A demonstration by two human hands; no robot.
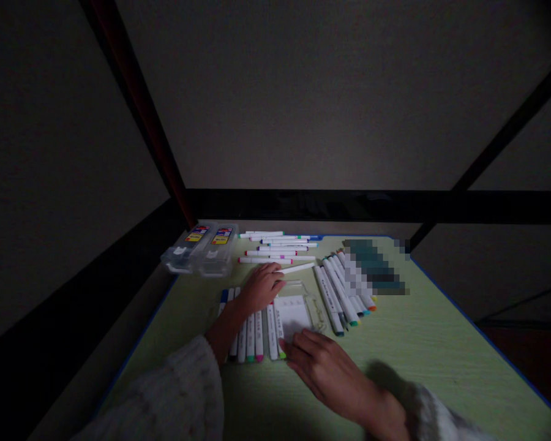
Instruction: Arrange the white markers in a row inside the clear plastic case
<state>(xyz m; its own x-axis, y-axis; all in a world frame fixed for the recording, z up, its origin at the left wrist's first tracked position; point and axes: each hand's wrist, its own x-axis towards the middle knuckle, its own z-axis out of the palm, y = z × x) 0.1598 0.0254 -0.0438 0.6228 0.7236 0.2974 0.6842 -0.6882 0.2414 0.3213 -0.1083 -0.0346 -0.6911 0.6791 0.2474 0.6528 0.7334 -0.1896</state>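
Observation:
A clear plastic case (319, 315) lies on the table with a row of white markers (250, 337) in its left part and a white card in its right part. My left hand (259, 289) reaches over the top of the case. Its fingers are closed around one end of a white marker (298, 268), which sticks out to the right. Down at the case's lower edge, my right hand (324, 370) has its fingers bent together at the lime-green end of a marker (280, 331); part of that grip is hidden.
Several loose white markers (275, 251) lie at the back of the table (395, 361). To the right is another bunch of markers (340, 291), beside a pixelated dark patch (371, 266). Two clear plastic boxes with labels (202, 248) stand at the back left, before the wall.

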